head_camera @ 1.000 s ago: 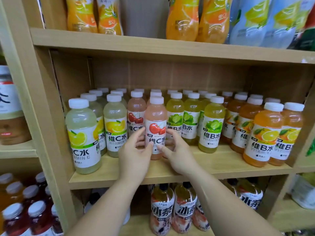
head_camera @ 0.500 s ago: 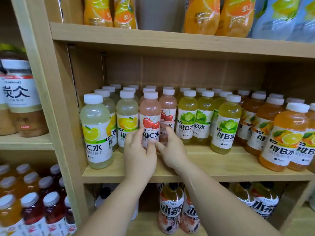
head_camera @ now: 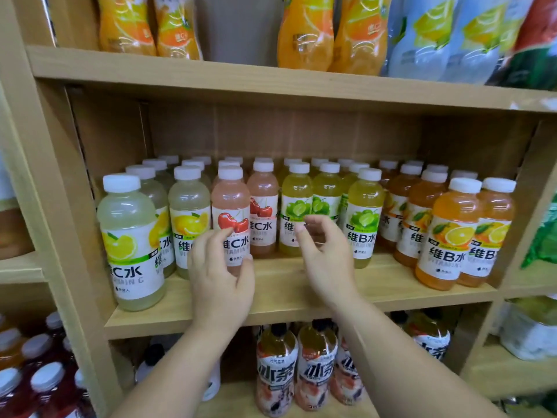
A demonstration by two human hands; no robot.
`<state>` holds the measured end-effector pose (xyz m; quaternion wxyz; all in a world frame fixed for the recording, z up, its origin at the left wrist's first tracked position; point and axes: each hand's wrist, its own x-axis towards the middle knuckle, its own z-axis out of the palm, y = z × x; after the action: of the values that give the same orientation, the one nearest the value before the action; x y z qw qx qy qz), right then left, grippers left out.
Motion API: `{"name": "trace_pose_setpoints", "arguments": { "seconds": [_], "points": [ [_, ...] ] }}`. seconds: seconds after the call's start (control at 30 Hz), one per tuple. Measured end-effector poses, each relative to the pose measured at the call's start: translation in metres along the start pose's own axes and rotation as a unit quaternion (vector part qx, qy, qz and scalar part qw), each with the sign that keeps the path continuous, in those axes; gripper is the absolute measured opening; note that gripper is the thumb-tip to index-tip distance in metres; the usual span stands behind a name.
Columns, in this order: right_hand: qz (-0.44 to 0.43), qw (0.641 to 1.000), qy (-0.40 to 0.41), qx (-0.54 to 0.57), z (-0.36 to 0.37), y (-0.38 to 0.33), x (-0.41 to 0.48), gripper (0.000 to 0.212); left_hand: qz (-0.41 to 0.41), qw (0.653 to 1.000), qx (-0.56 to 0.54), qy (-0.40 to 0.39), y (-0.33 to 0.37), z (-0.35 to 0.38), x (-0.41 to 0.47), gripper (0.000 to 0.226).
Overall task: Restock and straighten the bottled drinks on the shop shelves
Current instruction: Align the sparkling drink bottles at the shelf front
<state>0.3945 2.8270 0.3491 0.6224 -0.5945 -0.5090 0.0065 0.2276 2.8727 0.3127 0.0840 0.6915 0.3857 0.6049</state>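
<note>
Left hand (head_camera: 221,282): fingers grasp the pink cherry bottle (head_camera: 230,203) low down.
Right hand (head_camera: 327,260): fingers released, loosely curled; lime bottle (head_camera: 297,194) just behind them.

Green packet (head_camera: 542,236) at right edge, plastic-wrapped whitish bundle (head_camera: 526,336) below it

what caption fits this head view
Left hand grips a pink bottle on the shelf while the right hand hovers open.

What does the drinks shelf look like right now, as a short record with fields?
Shelf: wooden shelf, rows of white-capped bottles
Left hand: grips front cherry bottle
Right hand: fingers loosely curled before lime bottles, gripping nothing
Front row: uneven; lemon bottle and orange bottle stand furthest forward
</note>
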Motion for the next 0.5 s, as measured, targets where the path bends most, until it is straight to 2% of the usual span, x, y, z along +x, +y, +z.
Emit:
{"name": "trace_pose_setpoints", "arguments": {
  "seconds": [0.07,0.2,0.4,0.5],
  "points": [
    [-0.025,0.999,0.038,-0.005,-0.031,-0.011,0.013,0.014,0.041,0.999,0.013,-0.004,0.012,0.000,0.002,0.048],
    [-0.132,0.985,0.106,-0.006,-0.081,-0.055,0.049,0.006,0.119,0.992,-0.025,0.022,0.065,-0.003,0.033,0.048],
    [-0.284,0.941,0.181,-0.015,-0.135,-0.124,0.103,0.010,0.213,0.968,-0.059,0.119,0.170,-0.032,0.117,0.046],
    [-0.334,0.924,0.167,-0.080,-0.148,-0.152,0.125,0.023,0.199,0.969,-0.038,0.142,0.202,-0.044,0.159,0.050]
  ]
}}
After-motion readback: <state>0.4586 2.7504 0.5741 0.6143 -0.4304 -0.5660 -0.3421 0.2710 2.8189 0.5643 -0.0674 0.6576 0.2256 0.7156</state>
